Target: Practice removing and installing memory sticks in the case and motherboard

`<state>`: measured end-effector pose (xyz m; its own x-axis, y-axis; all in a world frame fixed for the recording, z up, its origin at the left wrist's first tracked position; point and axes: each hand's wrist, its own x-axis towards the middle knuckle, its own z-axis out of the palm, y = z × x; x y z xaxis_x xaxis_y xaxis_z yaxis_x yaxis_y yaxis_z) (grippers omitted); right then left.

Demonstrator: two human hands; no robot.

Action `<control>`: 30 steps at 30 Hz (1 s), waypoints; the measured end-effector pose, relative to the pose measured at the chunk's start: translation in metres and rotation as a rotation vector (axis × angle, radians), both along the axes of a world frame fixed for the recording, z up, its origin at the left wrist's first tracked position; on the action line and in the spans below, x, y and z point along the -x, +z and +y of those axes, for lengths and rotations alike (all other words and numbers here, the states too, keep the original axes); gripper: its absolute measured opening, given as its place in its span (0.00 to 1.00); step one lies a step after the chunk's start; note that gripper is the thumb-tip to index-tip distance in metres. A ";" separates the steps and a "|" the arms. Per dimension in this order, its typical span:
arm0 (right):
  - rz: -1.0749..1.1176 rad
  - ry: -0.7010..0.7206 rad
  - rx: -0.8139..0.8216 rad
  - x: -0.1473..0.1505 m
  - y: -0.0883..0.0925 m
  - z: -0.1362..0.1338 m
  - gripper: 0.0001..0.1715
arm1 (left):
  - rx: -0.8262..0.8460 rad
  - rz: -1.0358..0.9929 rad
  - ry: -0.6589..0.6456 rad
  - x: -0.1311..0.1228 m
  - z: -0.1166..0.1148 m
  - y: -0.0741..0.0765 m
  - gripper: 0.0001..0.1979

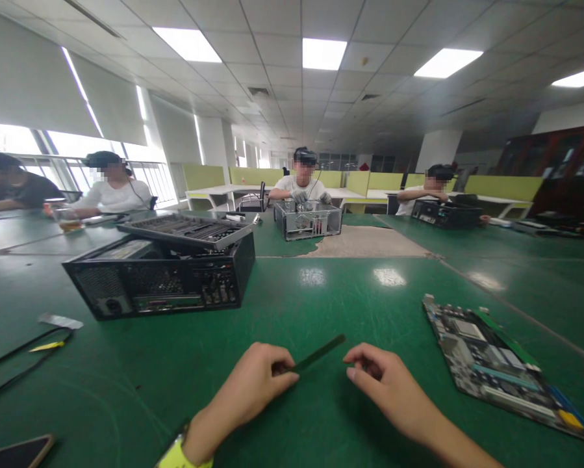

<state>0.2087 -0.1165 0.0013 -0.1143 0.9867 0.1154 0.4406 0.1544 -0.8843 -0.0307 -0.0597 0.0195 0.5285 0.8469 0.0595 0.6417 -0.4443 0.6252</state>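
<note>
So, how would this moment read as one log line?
left hand: pinches thin green strip | right hand: empty, beside strip | motherboard: flat on table, right | computer case: left

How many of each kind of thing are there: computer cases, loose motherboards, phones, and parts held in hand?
Computer cases: 3
Motherboard: 1
Thin green strip, pinched in the left hand: 1
Phone: 1
Total: 6

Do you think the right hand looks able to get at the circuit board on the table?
Probably yes: the right hand seems empty, and only bare green table lies between it and the circuit board. The left hand pinches the thin strip.
</note>
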 end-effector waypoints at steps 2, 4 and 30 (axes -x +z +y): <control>-0.006 -0.026 -0.006 -0.001 -0.001 0.001 0.11 | -0.027 -0.136 0.043 0.005 0.002 0.014 0.11; -0.001 -0.067 -0.019 -0.002 -0.002 0.002 0.11 | -0.081 -0.275 0.142 0.009 0.003 0.025 0.12; 0.017 -0.085 -0.053 0.002 0.001 -0.003 0.13 | -0.072 -0.002 -0.033 -0.006 0.002 -0.020 0.05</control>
